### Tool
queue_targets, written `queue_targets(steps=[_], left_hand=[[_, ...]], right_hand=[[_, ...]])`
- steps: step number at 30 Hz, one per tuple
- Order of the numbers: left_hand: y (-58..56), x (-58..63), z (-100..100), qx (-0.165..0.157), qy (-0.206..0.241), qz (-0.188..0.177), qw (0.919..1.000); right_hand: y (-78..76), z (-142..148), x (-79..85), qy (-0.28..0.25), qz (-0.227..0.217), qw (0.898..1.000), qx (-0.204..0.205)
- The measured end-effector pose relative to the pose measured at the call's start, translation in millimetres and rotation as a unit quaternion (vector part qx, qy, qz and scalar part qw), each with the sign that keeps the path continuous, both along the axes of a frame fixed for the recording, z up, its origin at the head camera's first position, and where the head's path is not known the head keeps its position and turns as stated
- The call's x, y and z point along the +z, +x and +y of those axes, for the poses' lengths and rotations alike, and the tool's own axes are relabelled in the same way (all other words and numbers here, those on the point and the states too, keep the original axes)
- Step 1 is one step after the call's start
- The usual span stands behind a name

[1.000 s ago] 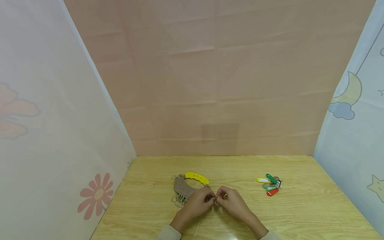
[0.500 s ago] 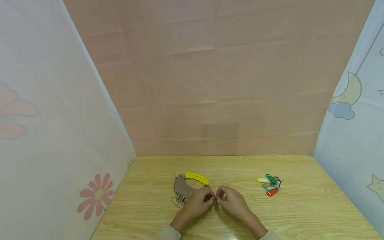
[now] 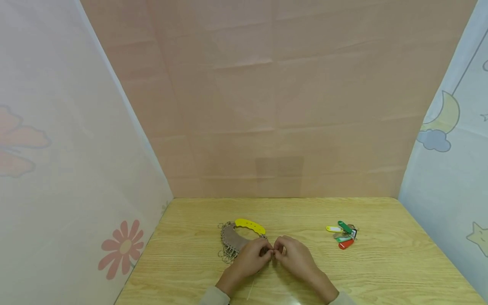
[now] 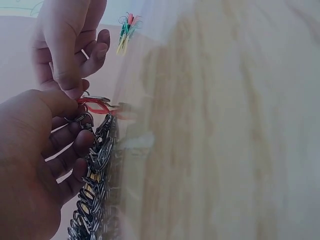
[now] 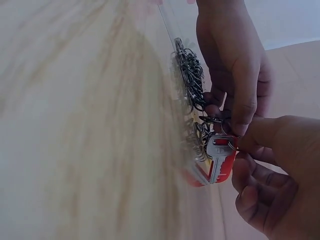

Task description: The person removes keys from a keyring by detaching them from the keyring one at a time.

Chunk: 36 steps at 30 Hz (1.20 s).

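Note:
A crescent-shaped key holder (image 3: 233,238) with a yellow handle (image 3: 250,225) and several metal clips and rings along its edge lies on the table. My left hand (image 3: 251,256), at its near right side, pinches one of its metal rings (image 5: 225,127). Fingertip to fingertip with it, my right hand (image 3: 295,257) pinches a small key ring (image 5: 232,145). From that ring hang a silver key (image 5: 218,150) and a red key tag (image 5: 228,169), clear in the right wrist view. Fingers hide whether the two rings are linked. In the left wrist view the holder's clips (image 4: 97,170) hang beside my left fingers.
On the right of the wooden table (image 3: 396,271) lies a bunch of keys with green, yellow and red tags (image 3: 345,235). A pinkish-brown cloth wall (image 3: 228,106) stands behind, with patterned cloth walls at the left (image 3: 76,178) and right (image 3: 453,182).
Both hands stay in place with fingertips together. The right hand's fingers shift very slightly, and the reddish bit seen between the hands a second ago is hidden now.

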State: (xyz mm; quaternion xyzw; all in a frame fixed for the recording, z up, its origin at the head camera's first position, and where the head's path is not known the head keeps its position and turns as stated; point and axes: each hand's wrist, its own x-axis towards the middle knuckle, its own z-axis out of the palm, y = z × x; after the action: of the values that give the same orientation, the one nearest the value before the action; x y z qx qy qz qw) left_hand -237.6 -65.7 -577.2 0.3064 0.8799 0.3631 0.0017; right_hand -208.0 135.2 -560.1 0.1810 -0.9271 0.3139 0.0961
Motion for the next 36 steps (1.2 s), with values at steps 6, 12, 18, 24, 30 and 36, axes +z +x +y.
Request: queue_targets(steps=[6, 12, 18, 24, 30, 36], left_hand=[[-0.5, -0.3, 0.2, -0.003, -0.002, 0.002, 1.0000], [-0.1, 0.1, -0.2, -0.005, -0.004, 0.012, 0.9999], [-0.7, -0.8, -0.4, -0.008, -0.001, 0.013, 0.9999], [-0.7, -0.1, -1.5, -0.013, 0.004, 0.014, 0.9998], [-1.1, 0.0, -0.6, -0.008, 0.002, 0.007, 0.9999], [-1.2, 1.2, 0.1, -0.004, 0.004, -0.015, 0.9999]], right_hand=[[0.6, 0.5, 2.1, -0.038, -0.020, 0.999, 0.001], [1.7, 0.5, 1.6, -0.055, -0.038, 0.998, 0.002], [0.5, -1.2, 2.8, -0.033, -0.048, 0.998, -0.013], [0.4, -2.1, 4.1, -0.026, -0.022, 0.999, 0.007], [0.5, -2.5, 3.4, -0.016, 0.000, 1.000, -0.001], [-0.2, -3.6, 3.3, -0.008, 0.006, 1.000, -0.016]])
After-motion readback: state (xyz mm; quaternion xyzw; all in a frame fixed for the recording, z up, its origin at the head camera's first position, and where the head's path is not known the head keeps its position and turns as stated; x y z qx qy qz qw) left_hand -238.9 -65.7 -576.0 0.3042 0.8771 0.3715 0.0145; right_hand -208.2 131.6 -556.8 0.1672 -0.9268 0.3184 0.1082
